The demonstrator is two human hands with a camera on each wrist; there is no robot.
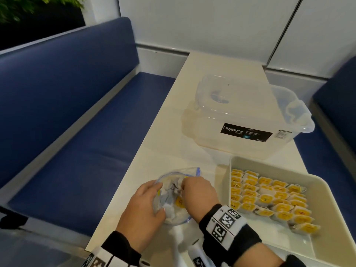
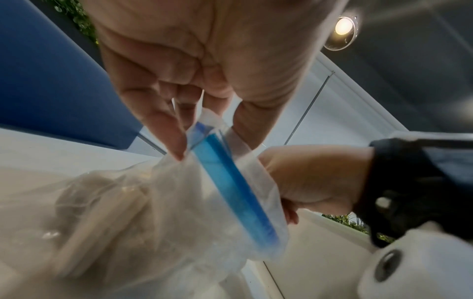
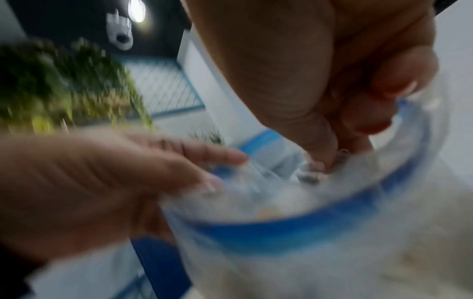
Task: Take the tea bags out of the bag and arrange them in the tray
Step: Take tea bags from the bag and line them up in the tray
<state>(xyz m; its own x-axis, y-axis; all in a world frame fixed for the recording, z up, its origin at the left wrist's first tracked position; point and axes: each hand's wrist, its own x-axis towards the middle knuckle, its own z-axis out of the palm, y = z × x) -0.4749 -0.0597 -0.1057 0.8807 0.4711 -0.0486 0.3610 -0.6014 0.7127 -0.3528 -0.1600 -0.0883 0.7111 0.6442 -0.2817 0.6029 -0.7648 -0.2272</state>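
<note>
A clear zip bag [image 1: 173,212] with a blue seal strip [image 2: 230,192] sits on the white table [image 1: 192,93], with white tea bags inside; one shows a yellow tag [image 1: 179,202]. My left hand [image 1: 152,199] grips the bag's left side and pinches its rim [image 2: 210,141]. My right hand [image 1: 185,187] reaches into the open mouth, where its thumb and fingertips [image 3: 322,165] pinch a tea bag; the view is blurred. To the right, the white tray [image 1: 327,218] holds several rows of yellow-tagged tea bags [image 1: 269,199].
A clear lidded storage box [image 1: 240,116] labelled Megabox stands behind the tray. Blue padded benches [image 1: 77,122] run along both sides of the narrow table. The tray's right and near parts are bare.
</note>
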